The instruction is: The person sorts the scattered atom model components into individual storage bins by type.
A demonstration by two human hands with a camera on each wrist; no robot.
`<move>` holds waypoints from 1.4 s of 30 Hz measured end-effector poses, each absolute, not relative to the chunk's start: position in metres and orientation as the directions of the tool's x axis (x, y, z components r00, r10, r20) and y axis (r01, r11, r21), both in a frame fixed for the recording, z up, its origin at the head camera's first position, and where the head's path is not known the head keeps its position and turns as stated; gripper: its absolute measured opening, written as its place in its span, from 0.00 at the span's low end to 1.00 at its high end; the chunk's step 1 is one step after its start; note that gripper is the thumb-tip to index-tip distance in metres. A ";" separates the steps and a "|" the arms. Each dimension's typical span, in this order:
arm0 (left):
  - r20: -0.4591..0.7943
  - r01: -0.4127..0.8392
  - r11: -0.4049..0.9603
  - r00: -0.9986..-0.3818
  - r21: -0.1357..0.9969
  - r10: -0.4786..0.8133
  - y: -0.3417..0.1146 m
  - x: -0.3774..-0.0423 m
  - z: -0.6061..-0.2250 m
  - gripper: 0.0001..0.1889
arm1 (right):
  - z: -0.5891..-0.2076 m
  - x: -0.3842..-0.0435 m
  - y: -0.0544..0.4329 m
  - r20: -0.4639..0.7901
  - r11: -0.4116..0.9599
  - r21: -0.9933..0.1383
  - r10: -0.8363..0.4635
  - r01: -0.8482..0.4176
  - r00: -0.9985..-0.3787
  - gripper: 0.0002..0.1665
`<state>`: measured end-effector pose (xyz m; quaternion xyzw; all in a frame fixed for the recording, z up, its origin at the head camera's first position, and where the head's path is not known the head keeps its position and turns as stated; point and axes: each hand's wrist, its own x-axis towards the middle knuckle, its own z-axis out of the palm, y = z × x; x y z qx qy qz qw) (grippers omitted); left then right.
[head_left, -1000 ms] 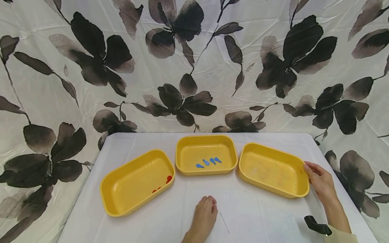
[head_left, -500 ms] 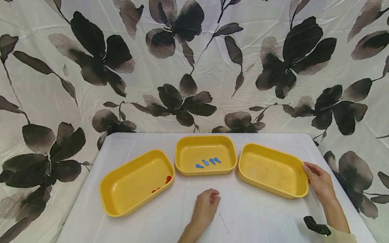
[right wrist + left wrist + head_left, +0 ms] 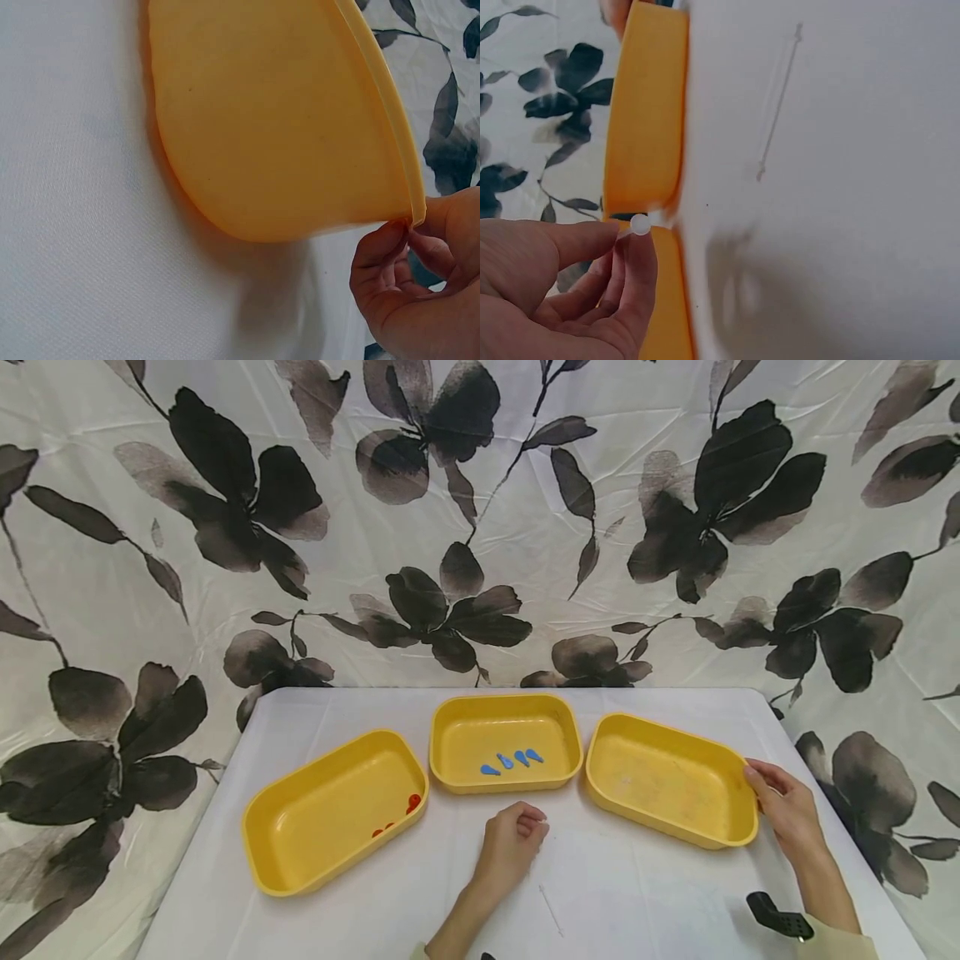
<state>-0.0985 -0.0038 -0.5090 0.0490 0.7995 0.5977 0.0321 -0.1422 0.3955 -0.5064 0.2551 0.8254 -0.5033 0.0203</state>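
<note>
In front of the middle tray my left hand (image 3: pixel 510 845) pinches a small white piece with a round end (image 3: pixel 640 224) between thumb and fingertips; the rest of it is hidden by the fingers. A thin, pale stick (image 3: pixel 551 911) with small knobs at both ends lies on the white table just right of that wrist. My right hand (image 3: pixel 787 806) grips the outer rim of the right yellow tray (image 3: pixel 675 827), thumb and finger on either side of the rim in the right wrist view.
The middle yellow tray (image 3: pixel 506 787) holds several blue drop-shaped pieces (image 3: pixel 506 762). Several red pieces (image 3: pixel 413 803) lie along the near side of the left yellow tray (image 3: pixel 285 887). A floral cloth (image 3: pixel 450 527) hangs behind the white table (image 3: pixel 360 910).
My left hand has moved forward from beside the stick, closer to the middle tray. My right hand stays at the right tray's rim.
</note>
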 end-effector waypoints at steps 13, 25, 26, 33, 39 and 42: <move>-0.073 -0.046 0.210 -0.990 0.977 0.123 0.011 -0.125 -0.497 0.07 | -0.507 -0.142 0.396 -0.288 0.365 -0.820 0.401 0.440 -0.870 0.39; -0.107 -0.089 0.115 -0.981 0.989 0.164 0.028 -0.146 -0.483 0.07 | -0.507 -0.143 0.397 -0.303 0.361 -0.813 0.405 0.456 -0.863 0.39; -0.109 -0.090 0.120 -0.981 0.989 0.162 0.029 -0.148 -0.482 0.07 | -0.507 -0.143 0.396 -0.302 0.363 -0.814 0.403 0.454 -0.864 0.39; -0.099 -0.074 0.151 -0.982 0.986 0.162 0.040 -0.161 -0.478 0.07 | -0.507 -0.142 0.396 -0.300 0.365 -0.813 0.407 0.454 -0.863 0.39; -0.062 -0.033 0.178 -0.985 0.984 0.164 0.049 -0.170 -0.474 0.07 | -0.508 -0.143 0.395 -0.302 0.361 -0.813 0.407 0.456 -0.862 0.40; -0.054 -0.025 0.175 -0.985 0.984 0.164 0.054 -0.174 -0.472 0.07 | -0.507 -0.143 0.395 -0.304 0.361 -0.811 0.411 0.460 -0.859 0.40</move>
